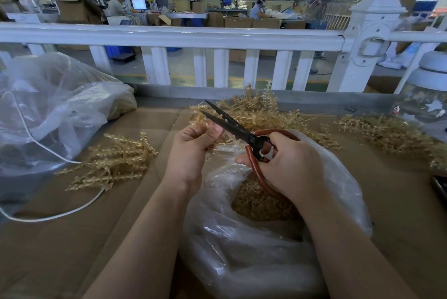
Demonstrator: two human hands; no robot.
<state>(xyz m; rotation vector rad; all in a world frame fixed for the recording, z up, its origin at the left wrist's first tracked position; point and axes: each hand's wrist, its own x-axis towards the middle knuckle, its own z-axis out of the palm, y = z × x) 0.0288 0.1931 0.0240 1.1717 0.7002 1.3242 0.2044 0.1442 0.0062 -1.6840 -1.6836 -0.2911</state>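
Fingers of the left hand pinch a plastic sprue between the parted scissors, gripped by the right hand, above the open bag, presumably to catch cuttings.

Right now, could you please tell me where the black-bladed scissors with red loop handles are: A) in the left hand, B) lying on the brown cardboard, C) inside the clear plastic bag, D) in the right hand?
D: the right hand curls its fingers round the red handles of the black-bladed scissors, blades parted, while the left hand pinches a tan plastic strip.
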